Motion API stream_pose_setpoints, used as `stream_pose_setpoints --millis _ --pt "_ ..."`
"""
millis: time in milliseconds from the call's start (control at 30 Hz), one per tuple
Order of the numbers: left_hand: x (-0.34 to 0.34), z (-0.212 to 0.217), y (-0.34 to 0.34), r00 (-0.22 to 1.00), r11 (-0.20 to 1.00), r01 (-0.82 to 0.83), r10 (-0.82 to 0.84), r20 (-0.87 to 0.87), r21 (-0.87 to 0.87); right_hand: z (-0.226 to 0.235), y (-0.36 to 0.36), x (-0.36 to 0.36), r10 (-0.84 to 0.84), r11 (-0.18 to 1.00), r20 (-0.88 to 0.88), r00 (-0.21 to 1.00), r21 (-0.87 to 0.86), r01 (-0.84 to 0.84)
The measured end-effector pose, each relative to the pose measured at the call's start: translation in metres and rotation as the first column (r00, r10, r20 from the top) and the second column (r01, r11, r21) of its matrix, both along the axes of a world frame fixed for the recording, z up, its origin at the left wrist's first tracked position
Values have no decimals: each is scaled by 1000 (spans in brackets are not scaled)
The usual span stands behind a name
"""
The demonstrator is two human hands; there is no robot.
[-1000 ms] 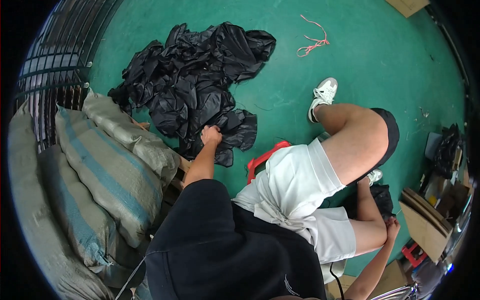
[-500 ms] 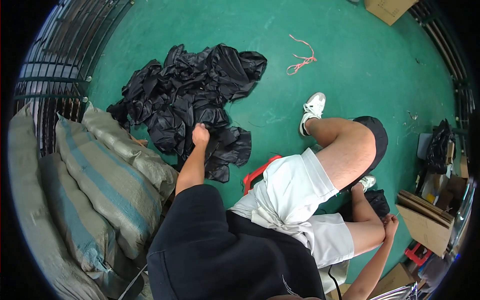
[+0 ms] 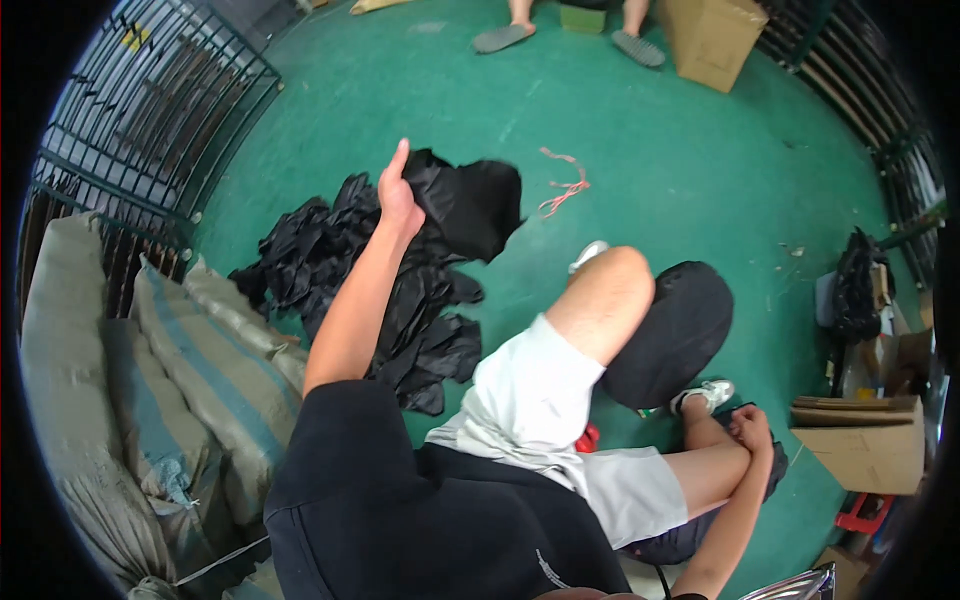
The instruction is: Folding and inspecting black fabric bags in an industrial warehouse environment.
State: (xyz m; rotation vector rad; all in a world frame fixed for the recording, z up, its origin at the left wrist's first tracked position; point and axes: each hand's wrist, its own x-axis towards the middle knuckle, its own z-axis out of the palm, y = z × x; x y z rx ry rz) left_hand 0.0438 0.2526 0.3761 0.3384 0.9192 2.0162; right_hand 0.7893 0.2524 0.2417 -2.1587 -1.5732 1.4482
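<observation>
A crumpled heap of thin black sheet material [image 3: 330, 250] lies on the green floor ahead and to the left. Over the heap, my left hand [image 3: 400, 205] is raised with its thumb pointing up. Its other fingers are mostly hidden, and it appears closed on a smooth black sheet [image 3: 465, 205] that spreads to its right. My right hand [image 3: 750, 430] rests by my right knee with fingers pinched together; whatever they hold is too small to make out. Dark cloth [image 3: 775, 468] shows beside that knee. A rounded black bundle [image 3: 670, 335] sits between my legs.
Stuffed woven sacks [image 3: 205, 350] stand along the left, before a metal rack [image 3: 150, 110]. Pink string [image 3: 568, 185] lies ahead. Beyond it are another person's slippered feet [image 3: 505, 38] and a carton [image 3: 712, 40]. Folded cardboard [image 3: 860, 440] and a red stool [image 3: 865, 513] are at right.
My left hand has risen and moved forward off the heap, with a black sheet beside it. My right hand has shifted slightly left. The view has tilted up, bringing another person's feet into sight.
</observation>
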Motion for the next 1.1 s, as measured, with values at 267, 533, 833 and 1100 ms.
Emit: stream_pose_setpoints --millis 267,533,833,1100 --pt "208 115 118 794 866 438 -247 -555 241 -5 -10 -5 93 968 21 995 232 -95" --pt "441 63 98 -11 320 946 204 -979 56 126 27 -102 -234 915 -969 -82 -248 318" --pt "446 -52 175 -98 722 692 110 -989 12 76 168 -125 -321 564 -910 -262 -406 719" --pt "401 -80 201 173 566 772 -624 -762 -288 86 188 -186 -404 549 -814 418 149 822"
